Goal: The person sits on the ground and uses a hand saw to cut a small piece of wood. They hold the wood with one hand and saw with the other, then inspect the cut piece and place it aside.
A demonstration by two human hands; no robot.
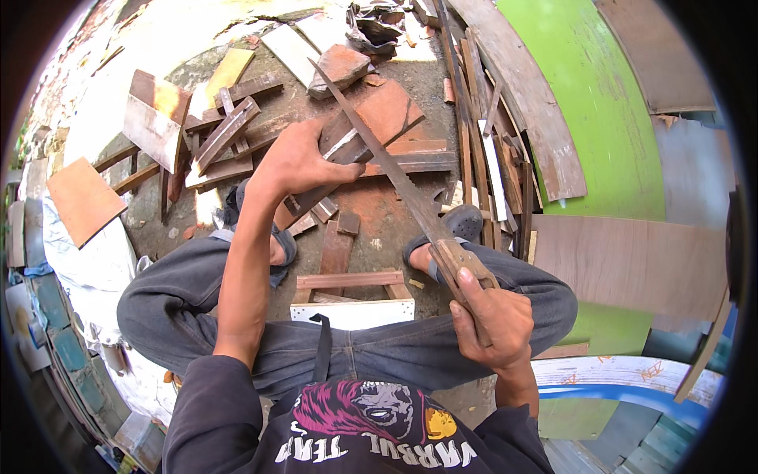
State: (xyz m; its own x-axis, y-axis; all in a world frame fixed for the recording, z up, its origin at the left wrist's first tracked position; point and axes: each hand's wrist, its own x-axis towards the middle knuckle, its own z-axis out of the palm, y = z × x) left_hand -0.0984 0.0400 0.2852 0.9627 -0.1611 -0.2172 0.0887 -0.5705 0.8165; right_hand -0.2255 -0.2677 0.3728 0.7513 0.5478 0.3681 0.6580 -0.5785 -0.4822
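Observation:
In my right hand (496, 324) is the wooden handle of a hand saw (403, 182), its fingers wrapped round the grip. The long, brownish blade slants up and away to the left, with its tip near a rough reddish stone (339, 67). The blade crosses over a wooden board (387, 110) that has an orange-brown face and a darker edge. My left hand (296, 162) is closed on this board, left of the blade, with the thumb along its near side. Its other fingers are partly hidden. Whether the teeth touch the wood I cannot tell.
Between my legs stands a small wooden frame (351, 280) with a white front. Offcuts (225, 134) are heaped at the far left, beside an orange-faced panel (85, 201). Long strips (471, 150) and a green sheet (592, 103) lie to the right. My sandalled feet flank the work.

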